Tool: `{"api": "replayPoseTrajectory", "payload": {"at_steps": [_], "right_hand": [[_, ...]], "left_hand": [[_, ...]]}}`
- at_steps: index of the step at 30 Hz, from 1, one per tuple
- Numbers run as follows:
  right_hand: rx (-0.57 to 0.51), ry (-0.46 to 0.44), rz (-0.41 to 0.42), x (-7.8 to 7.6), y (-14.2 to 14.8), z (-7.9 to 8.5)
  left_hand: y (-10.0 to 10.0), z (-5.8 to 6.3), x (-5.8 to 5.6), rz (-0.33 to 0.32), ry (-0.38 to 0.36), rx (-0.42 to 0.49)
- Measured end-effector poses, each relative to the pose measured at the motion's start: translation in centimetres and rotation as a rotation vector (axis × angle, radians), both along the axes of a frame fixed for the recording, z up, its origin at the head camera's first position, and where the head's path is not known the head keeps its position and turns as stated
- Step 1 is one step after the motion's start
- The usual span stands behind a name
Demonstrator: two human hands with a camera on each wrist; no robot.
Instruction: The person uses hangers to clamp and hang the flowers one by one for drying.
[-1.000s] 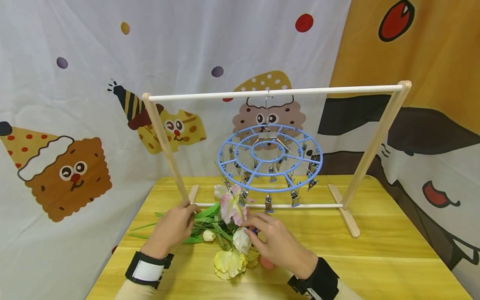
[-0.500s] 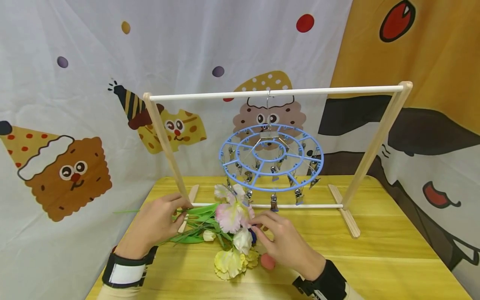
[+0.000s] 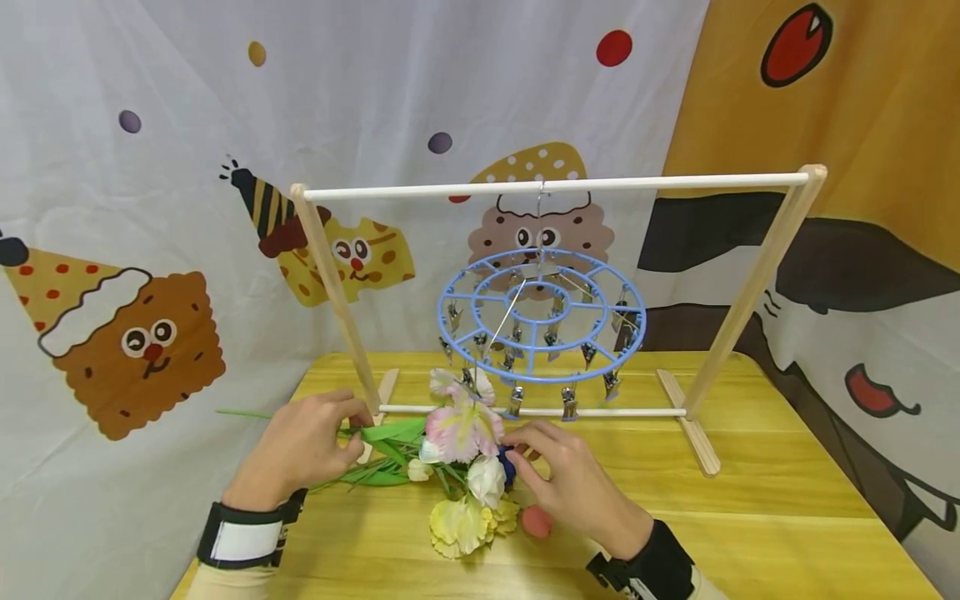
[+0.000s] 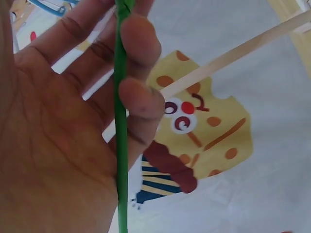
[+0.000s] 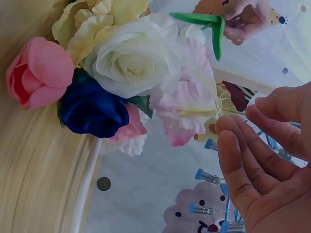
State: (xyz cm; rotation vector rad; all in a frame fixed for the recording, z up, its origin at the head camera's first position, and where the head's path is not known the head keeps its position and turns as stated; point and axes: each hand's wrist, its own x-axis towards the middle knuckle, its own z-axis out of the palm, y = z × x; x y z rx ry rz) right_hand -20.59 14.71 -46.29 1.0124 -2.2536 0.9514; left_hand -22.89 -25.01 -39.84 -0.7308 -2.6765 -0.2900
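In the head view, a bunch of artificial flowers lies on the wooden table. My left hand (image 3: 303, 442) is at its stem side, fingers curled round a green stem (image 4: 121, 111) that crosses the palm in the left wrist view. A pale pink flower (image 3: 463, 429) stands highest in the bunch, close to the fingertips of my right hand (image 3: 570, 483). Those fingers are loosely bent and hold nothing; the right wrist view shows a gap behind them. Around it are a white rose (image 5: 133, 60), a blue rose (image 5: 92, 107), a yellow flower (image 3: 459, 527) and a pink tulip (image 5: 39, 73).
A wooden rack (image 3: 757, 292) stands at the back of the table. From its top bar hangs a round blue clip hanger (image 3: 534, 348) with several metal clips, low over the flowers. A patterned curtain (image 3: 360, 100) hangs behind.
My left hand has moved left with the stem, and the pale pink flower has shifted slightly left. My right hand has drifted a little right. The clip hanger has turned on its hook.
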Motion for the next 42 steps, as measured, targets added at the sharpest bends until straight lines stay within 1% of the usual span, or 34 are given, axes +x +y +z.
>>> {"api": "replayPoseTrajectory", "payload": {"at_steps": [4, 6, 9, 12, 16, 21, 24, 29, 33, 36, 42], "right_hand": [[0.009, 0.022, 0.000, -0.4, -0.2, -0.1], [0.020, 0.019, 0.006, -0.6, -0.4, 0.0], [0.042, -0.012, 0.007, -0.8, -0.8, 0.1], [0.060, -0.055, -0.001, -1.0, -1.1, 0.1], [0.069, -0.094, -0.013, -1.2, -1.5, 0.1], [0.062, -0.069, -0.005, -1.8, -2.0, 0.1], [0.058, -0.051, 0.007, -2.2, -2.2, 0.0], [0.074, -0.071, 0.011, -2.5, -2.3, 0.1], [0.086, -0.096, 0.006, -2.5, -2.3, 0.2], [0.094, -0.088, 0.000, -2.4, -2.2, 0.2], [0.105, -0.063, -0.002, -2.1, -2.1, 0.7]], "left_hand": [[-0.3, -0.6, -0.5, -0.065, -0.069, 0.057], [-0.3, -0.8, -0.7, -0.084, -0.107, 0.073], [-0.3, -1.0, -0.9, -0.106, -0.144, 0.092], [-0.3, -1.2, -1.0, -0.121, -0.157, 0.102], [-0.3, -1.3, -1.0, -0.136, -0.157, 0.114], [-0.4, -1.5, -1.0, -0.158, -0.146, 0.131], [-0.4, -1.6, -1.1, -0.184, -0.144, 0.143], [-0.1, -1.7, -1.2, -0.223, -0.157, 0.151], [0.7, -2.0, -1.3, -0.235, -0.145, 0.150], [1.5, -2.1, -1.3, -0.256, -0.124, 0.152], [3.6, -2.3, -1.5, -0.343, -0.056, 0.159]]}}
